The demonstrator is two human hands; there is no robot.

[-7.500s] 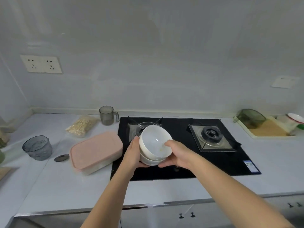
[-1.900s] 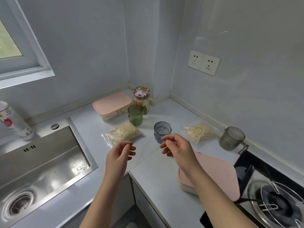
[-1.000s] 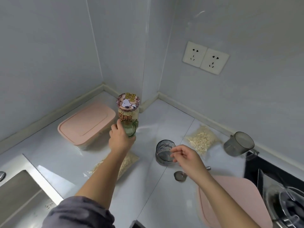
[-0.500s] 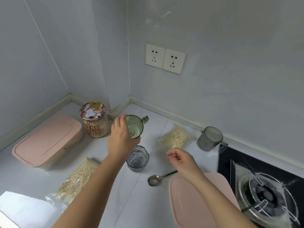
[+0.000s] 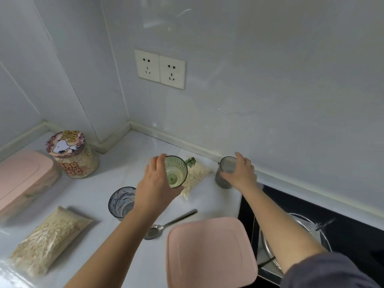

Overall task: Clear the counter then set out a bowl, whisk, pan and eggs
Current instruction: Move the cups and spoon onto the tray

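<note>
A person's left hand (image 5: 155, 188) grips a green cup (image 5: 176, 173), tilted with its mouth toward the camera, above the white surface (image 5: 116, 169). Right of the green cup, the right hand (image 5: 241, 173) curls round a grey cup (image 5: 225, 175) standing by the wall (image 5: 270, 100). A bag of oats (image 5: 196, 175) lies just behind the green cup. A blue glass (image 5: 121, 201), spoon (image 5: 170, 224) and pink box (image 5: 209, 252) sit nearer the camera, and a jar (image 5: 72, 156) stands to its left.

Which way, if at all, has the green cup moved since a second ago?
Yes: the left hand has carried the green cup rightward, away from the cartoon-lid jar, toward the grey mug.
</note>
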